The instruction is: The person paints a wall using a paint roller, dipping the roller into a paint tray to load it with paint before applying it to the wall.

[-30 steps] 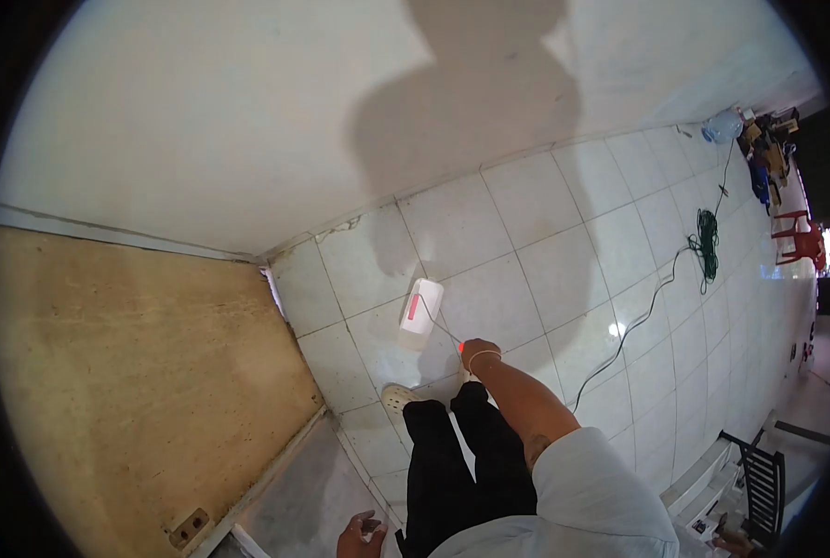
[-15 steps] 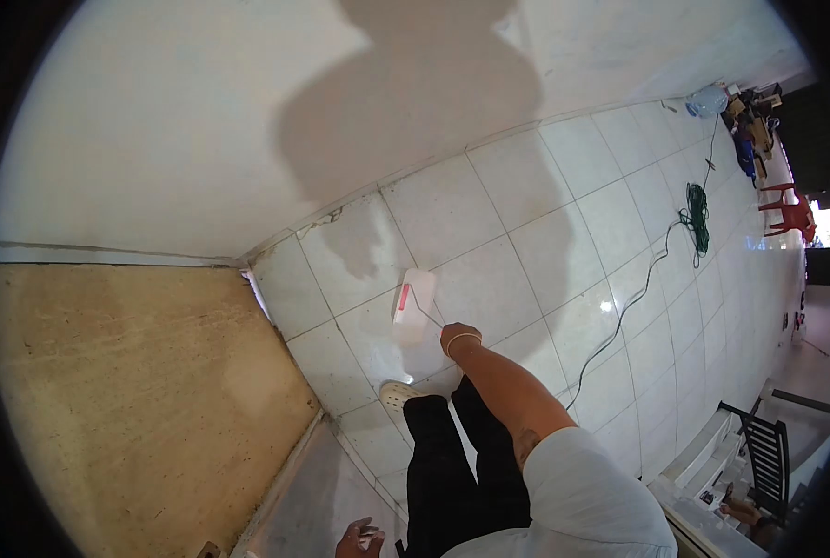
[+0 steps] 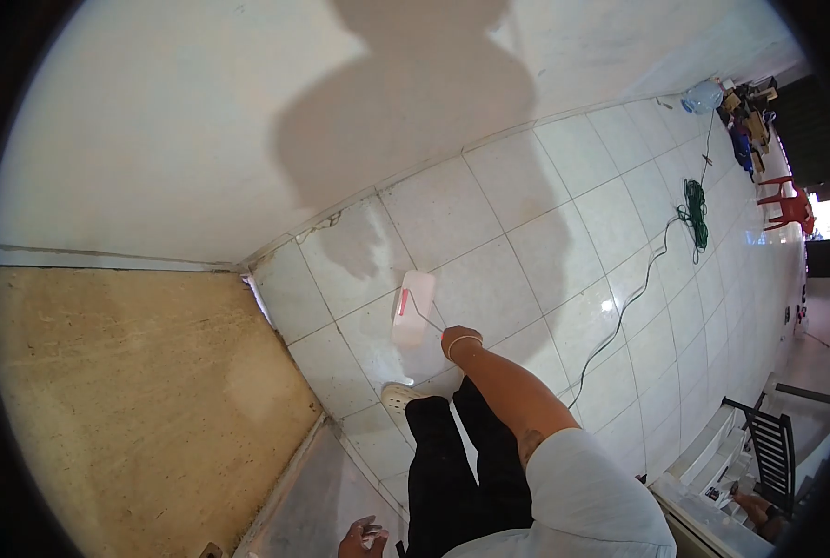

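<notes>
My right hand (image 3: pixel 461 342) is closed round the handle of a small paint roller (image 3: pixel 405 302). Its thin bent wire frame runs from my fist to a pinkish-red roller head. That head lies over a pale pink rectangular tray (image 3: pixel 413 327) resting on the floor tiles, just in front of my cream clog (image 3: pixel 398 396). Low in the view, beside my leg, is my left hand (image 3: pixel 364 538), partly cut off by the frame edge. Its fingers are curled, with whitish marks at the fingertips; what they hold cannot be made out.
A pale wall (image 3: pixel 154 139) bearing my shadow meets the tiled floor (image 3: pixel 475 279). A yellowish panel (image 3: pixel 145 391) stands left. A cable with a green coil (image 3: pixel 694 216) crosses the right side. Farther off are a water bottle (image 3: pixel 703 97), a red chair (image 3: pixel 787 206) and a black slatted chair (image 3: pixel 771 456).
The view has shifted very slightly. The roller head sits marginally lower over the tray; both hands keep nearly the same place and pose.
</notes>
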`<state>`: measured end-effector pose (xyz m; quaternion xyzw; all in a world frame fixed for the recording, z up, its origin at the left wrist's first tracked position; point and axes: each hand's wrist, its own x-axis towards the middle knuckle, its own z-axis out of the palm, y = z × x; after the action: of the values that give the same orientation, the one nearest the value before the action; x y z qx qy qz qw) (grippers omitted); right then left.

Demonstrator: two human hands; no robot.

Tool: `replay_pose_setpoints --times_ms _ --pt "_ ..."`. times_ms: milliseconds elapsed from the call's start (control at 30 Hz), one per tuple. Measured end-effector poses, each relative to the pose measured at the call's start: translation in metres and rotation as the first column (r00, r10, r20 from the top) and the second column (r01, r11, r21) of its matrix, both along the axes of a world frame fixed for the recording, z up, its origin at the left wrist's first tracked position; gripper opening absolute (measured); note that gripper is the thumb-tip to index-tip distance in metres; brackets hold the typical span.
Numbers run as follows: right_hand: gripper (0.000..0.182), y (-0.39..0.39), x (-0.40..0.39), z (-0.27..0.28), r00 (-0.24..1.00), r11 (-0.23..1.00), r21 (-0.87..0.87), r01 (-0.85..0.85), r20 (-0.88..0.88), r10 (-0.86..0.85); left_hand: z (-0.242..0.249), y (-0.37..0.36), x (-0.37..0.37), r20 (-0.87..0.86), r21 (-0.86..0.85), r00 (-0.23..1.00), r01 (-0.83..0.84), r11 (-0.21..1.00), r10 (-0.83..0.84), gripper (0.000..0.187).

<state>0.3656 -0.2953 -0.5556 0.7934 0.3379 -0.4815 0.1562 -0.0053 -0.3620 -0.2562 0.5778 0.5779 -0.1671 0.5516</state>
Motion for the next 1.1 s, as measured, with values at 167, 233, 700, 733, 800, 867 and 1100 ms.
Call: replay_pose_setpoints --times_ms 167,233,700,733,800,867,1100 --pt "0.025 0.002 -0.008 0.008 1.0 1.0 0.006 0.025 -0.014 -0.025 0.004 -0.005 0.0 -0.009 -0.016 1.0 -0.01 1.0 0.01 0.039" --pt "0.025 -0.011 -0.007 0.011 1.0 0.999 0.038 -0.011 -0.009 0.011 0.005 -0.008 -0.001 -0.015 -0.017 1.0 -0.001 1.0 0.001 0.039" --pt "0.026 -0.036 0.022 0.025 0.994 0.993 -0.046 -0.11 -0.013 0.11 0.001 -0.01 0.016 -0.032 -0.061 0.999 -0.018 0.998 0.016 0.038" --pt "0.025 -0.028 0.02 0.02 0.991 0.989 -0.066 -0.13 -0.018 0.13 0.003 -0.009 0.019 -0.055 -0.079 0.998 -0.032 0.996 0.027 0.038" --pt "0.023 -0.008 0.013 0.0 0.989 0.983 -0.106 -0.148 -0.03 0.146 0.003 -0.011 0.016 -0.059 -0.062 0.998 -0.027 0.998 0.023 0.038" --pt "0.022 0.007 0.006 -0.012 0.986 0.975 -0.145 -0.168 -0.041 0.164 -0.002 -0.018 0.008 -0.063 -0.045 0.998 -0.024 0.999 0.021 0.038" --pt "0.024 0.026 0.006 0.009 0.957 0.917 -0.274 -0.289 -0.107 0.27 -0.011 -0.032 -0.012 0.046 -0.006 0.988 -0.15 0.989 0.15 0.038"
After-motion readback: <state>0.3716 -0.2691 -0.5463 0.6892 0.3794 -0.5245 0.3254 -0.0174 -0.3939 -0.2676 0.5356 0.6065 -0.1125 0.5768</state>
